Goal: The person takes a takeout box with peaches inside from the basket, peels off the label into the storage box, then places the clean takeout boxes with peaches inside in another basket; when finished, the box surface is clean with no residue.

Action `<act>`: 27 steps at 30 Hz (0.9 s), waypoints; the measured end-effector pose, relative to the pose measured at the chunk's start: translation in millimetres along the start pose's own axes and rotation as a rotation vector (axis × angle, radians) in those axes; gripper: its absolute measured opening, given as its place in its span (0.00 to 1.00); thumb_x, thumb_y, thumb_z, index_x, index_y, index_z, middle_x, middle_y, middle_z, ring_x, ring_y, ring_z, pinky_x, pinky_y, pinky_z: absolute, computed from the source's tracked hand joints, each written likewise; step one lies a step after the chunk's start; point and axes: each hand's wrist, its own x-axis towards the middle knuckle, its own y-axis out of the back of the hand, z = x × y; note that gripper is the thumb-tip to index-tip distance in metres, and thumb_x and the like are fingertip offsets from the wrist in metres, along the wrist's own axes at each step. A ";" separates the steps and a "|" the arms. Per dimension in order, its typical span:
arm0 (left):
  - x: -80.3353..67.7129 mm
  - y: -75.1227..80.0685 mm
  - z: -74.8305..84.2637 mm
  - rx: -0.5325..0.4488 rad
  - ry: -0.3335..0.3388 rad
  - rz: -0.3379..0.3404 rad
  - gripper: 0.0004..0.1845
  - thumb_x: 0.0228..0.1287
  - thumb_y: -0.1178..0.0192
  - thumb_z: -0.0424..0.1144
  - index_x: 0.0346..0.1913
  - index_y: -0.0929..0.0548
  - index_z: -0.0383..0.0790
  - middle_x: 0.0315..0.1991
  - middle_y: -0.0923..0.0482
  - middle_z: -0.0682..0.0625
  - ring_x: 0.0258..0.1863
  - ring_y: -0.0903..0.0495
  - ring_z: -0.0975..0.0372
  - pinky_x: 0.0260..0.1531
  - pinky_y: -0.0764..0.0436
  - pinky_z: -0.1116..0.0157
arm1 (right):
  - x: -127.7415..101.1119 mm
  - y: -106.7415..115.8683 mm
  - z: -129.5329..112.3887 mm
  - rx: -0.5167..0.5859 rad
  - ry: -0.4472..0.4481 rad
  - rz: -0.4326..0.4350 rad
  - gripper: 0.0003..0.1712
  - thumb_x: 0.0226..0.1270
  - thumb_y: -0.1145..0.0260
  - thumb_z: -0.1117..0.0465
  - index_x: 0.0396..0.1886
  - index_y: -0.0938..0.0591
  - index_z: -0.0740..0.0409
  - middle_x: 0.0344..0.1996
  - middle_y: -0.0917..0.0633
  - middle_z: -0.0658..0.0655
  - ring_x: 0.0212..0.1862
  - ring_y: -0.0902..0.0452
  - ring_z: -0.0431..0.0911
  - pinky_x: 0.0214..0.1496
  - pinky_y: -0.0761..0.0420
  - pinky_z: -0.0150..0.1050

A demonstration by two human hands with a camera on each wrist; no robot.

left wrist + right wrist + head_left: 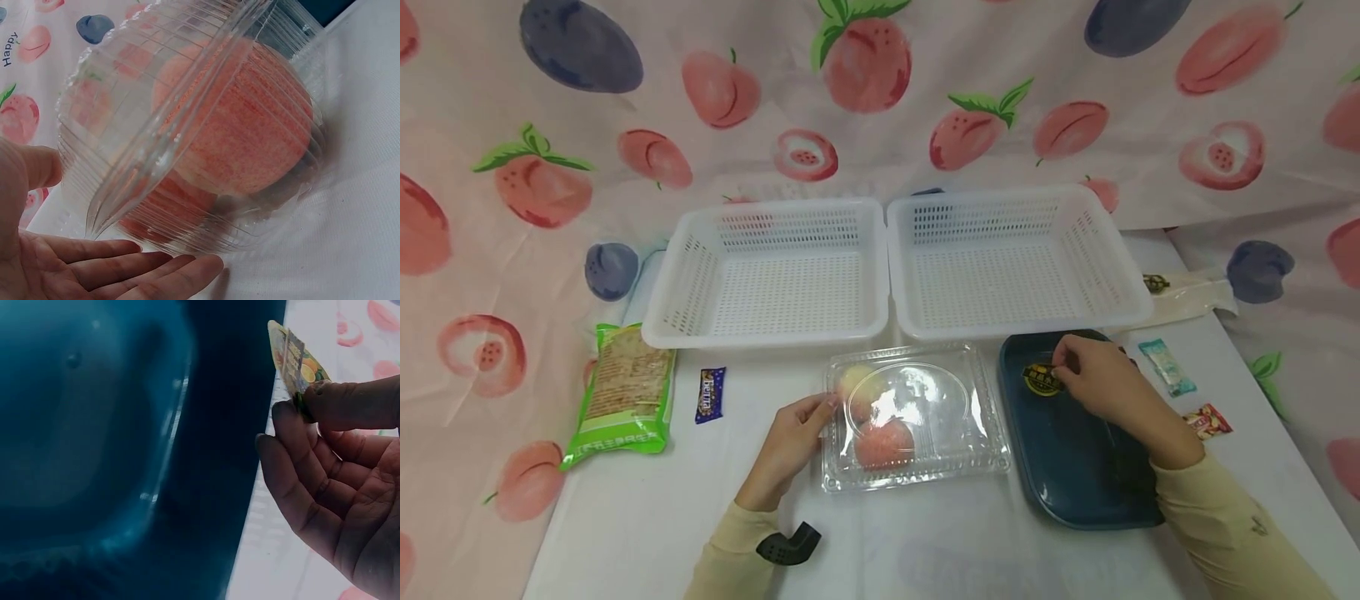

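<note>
On the white worktop (625, 517), my left hand (786, 446) is resting open-fingered against the clamshell (917, 417) while my right hand (1101, 387) is pinching a small packet (1043, 379) over the tray (1060, 467); a loose pinch could be dropping it.

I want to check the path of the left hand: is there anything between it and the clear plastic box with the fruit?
Nothing visible. The left hand already touches the left edge of the clear plastic box, with straight fingers beside it. The white table beneath is bare there.
</note>
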 end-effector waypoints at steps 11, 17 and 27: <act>0.1 0.8 0.3 0.005 0.011 -0.002 0.26 0.81 0.45 0.47 0.68 0.22 0.30 0.68 0.23 0.34 0.71 0.26 0.42 0.65 0.22 0.41 | 11.5 -11.2 13.5 -0.072 0.036 -0.060 0.04 0.70 0.35 0.70 0.35 0.22 0.62 0.27 0.19 0.56 0.27 0.26 0.46 0.28 0.27 0.39; 0.1 1.8 0.6 -0.010 0.021 -0.002 0.26 0.82 0.45 0.47 0.69 0.22 0.30 0.68 0.23 0.34 0.70 0.26 0.42 0.65 0.21 0.41 | 22.3 -14.5 12.8 -0.102 0.034 -0.117 0.05 0.70 0.36 0.69 0.33 0.22 0.60 0.26 0.20 0.54 0.27 0.27 0.45 0.28 0.28 0.38; 1.0 2.2 -0.1 -0.018 0.024 -0.008 0.26 0.81 0.44 0.47 0.68 0.22 0.29 0.67 0.21 0.35 0.68 0.24 0.44 0.63 0.18 0.44 | 34.1 -21.4 12.8 -0.152 0.008 -0.200 0.03 0.69 0.38 0.70 0.34 0.20 0.64 0.27 0.18 0.57 0.28 0.24 0.47 0.26 0.25 0.40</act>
